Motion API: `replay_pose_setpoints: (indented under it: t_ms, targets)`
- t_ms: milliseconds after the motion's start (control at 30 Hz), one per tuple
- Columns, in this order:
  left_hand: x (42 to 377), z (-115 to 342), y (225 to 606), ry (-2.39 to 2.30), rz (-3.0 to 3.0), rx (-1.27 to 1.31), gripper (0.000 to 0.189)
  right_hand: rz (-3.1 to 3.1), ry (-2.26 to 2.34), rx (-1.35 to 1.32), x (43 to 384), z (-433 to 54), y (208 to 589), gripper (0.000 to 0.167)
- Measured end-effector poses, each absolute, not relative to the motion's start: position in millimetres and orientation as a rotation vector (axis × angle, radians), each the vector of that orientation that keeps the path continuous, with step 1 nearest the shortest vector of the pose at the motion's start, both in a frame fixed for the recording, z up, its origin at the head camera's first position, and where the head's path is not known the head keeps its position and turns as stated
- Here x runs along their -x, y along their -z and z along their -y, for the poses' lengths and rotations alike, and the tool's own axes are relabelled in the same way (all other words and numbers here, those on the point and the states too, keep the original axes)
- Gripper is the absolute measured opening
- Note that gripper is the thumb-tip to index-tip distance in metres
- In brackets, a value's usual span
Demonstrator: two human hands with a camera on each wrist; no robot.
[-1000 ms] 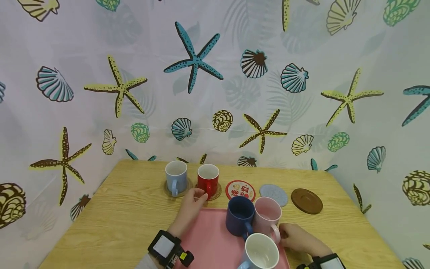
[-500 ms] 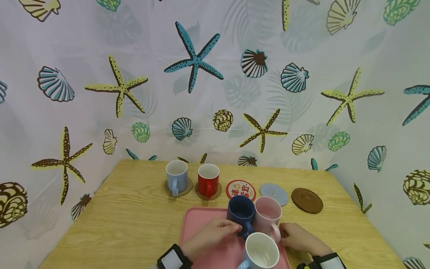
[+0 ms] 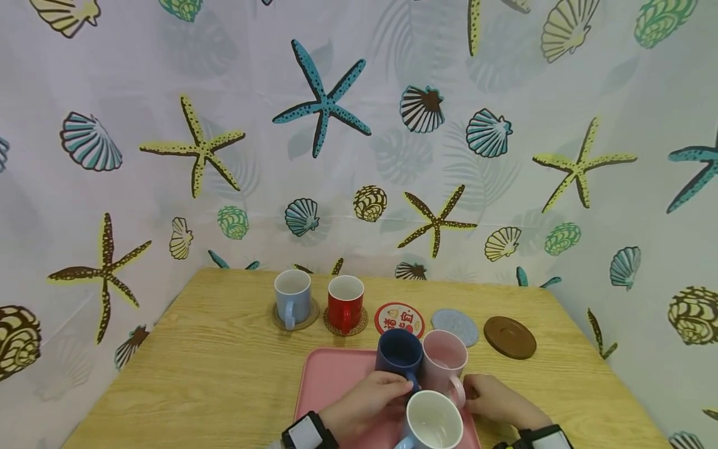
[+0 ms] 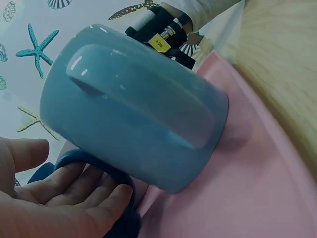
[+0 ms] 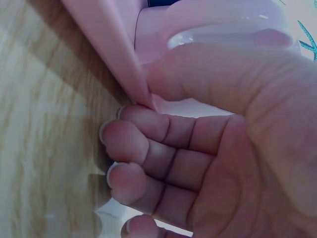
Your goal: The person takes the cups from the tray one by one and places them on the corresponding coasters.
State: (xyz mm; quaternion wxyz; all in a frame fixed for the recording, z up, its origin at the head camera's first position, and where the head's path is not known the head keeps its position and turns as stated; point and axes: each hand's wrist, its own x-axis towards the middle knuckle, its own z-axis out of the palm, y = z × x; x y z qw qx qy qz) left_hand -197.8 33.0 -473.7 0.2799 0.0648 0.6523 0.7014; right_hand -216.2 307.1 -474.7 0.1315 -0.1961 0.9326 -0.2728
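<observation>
My left hand (image 3: 370, 402) is at the handle of the dark blue mug (image 3: 399, 350). In the left wrist view its fingers reach into the handle loop (image 4: 86, 156), while the thumb stands apart from it. My right hand (image 3: 499, 402) pinches the right edge of the pink tray (image 3: 331, 368), with the thumb inside the rim and curled fingers at its outer side in the right wrist view. On the tray, a pink mug (image 3: 443, 358) stands beside the dark blue one. A light blue mug (image 4: 133, 109) stands in front of them, white inside.
Along the back of the wooden table (image 3: 196, 349), another light blue mug (image 3: 293, 299) and a red mug (image 3: 344, 305) stand on woven coasters. To their right lie a red-and-white coaster (image 3: 399, 319), a grey coaster (image 3: 455, 326) and a brown coaster (image 3: 510, 337).
My left hand left the red mug's handle, came back over the tray, and moved right to the dark blue mug's handle. The right hand stayed at the tray edge.
</observation>
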Motion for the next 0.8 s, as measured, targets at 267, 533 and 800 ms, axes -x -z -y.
replay_pose_setpoints:
  t_ms: [267, 533, 800]
  targets:
    - [197, -14, 476, -1.885, -1.784, -0.156, 0.028, -2.712, 0.778, 0.564, 216, -307, 474, 0.013]
    - [195, -7, 476, -1.835, -2.066, -0.275, 0.017, -2.696, 0.775, 0.533, 217, -309, 473, 0.013]
    - [192, -5, 469, -1.846, -2.25, -0.365, 0.015, -2.683, 0.795, 0.532, 216, -307, 473, 0.014]
